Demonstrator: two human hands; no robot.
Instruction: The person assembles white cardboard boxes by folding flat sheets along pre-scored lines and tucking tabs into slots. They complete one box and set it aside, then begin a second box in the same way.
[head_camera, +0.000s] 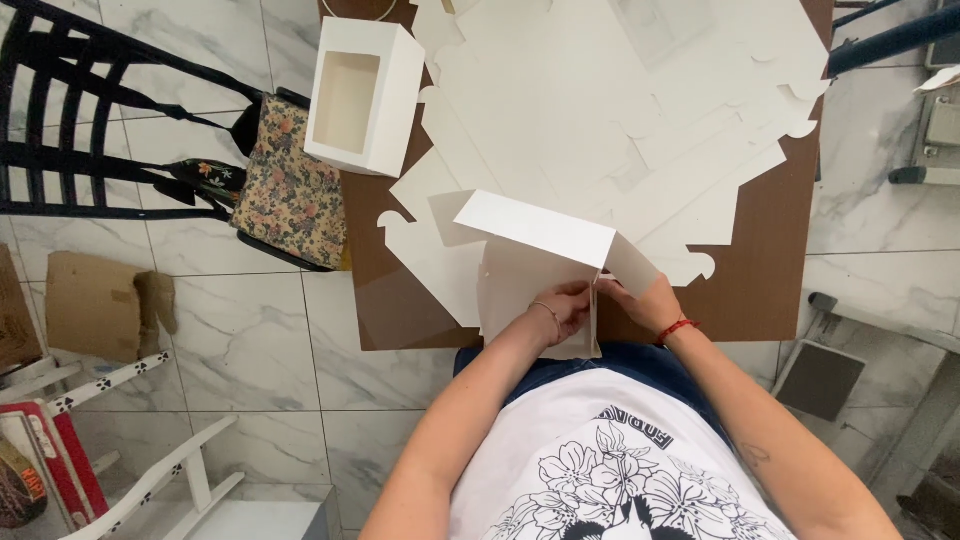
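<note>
A half-folded white cardboard box stands at the near edge of the brown table. My left hand grips its lower panel from the left, with a thin bracelet on the wrist. My right hand, with a red cord on the wrist, holds the box's right side flap. The two hands almost meet at the box's fold. Flat white box blanks lie spread over the table behind it.
A finished white box with a window lies at the table's left edge. A floral cushion rests on a black chair at left. Brown cardboard and white chair legs are on the marble floor.
</note>
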